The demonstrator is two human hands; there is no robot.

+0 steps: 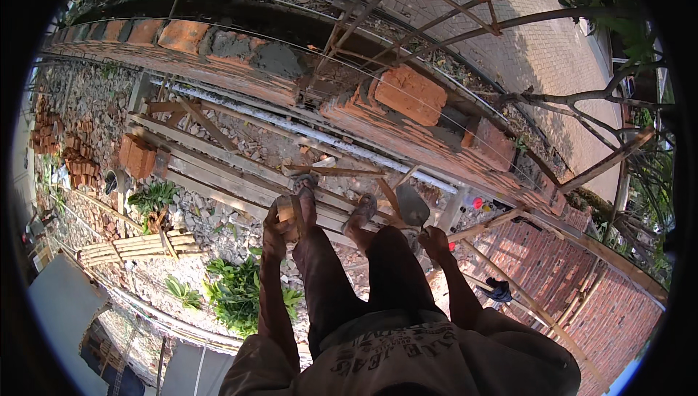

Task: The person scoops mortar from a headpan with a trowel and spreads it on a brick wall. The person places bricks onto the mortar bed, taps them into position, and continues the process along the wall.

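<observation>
Low at my left side, my left hand is closed around a tan-orange brick, partly covered by the fingers. My right hand grips the handle of a trowel, its grey blade pointing up and away towards the wall. Ahead of both hands runs a brick wall, with a gap in its upper courses. Grey mortar lies on top beside the gap, and an orange brick rests on the right-hand section. Neither hand touches the wall.
My feet stand on wooden scaffold planks. A brick stack sits on them at left. A thin string runs along the wall top. Bamboo poles rise beyond it, branches hang at right, and rubble covers the ground below.
</observation>
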